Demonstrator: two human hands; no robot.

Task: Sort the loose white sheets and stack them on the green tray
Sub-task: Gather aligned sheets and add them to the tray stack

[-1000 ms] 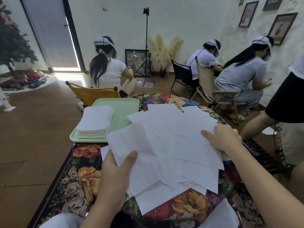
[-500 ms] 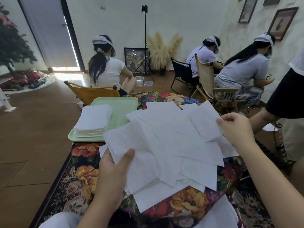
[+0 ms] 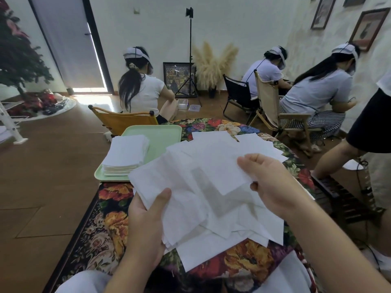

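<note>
- Right hand [image 3: 273, 185] has swung inward, now pinching one sheet [image 3: 220, 166] above the pile [image 3: 211, 208].
- Left hand [image 3: 146, 220] still grips the pile's near-left edge, beside the tray [image 3: 165, 134]; sorting continues.

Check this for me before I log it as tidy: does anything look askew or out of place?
Yes. The loose sheets gripped by the left hand and right hand fan out at mismatched angles, unlike the squared stack on the green tray.
</note>
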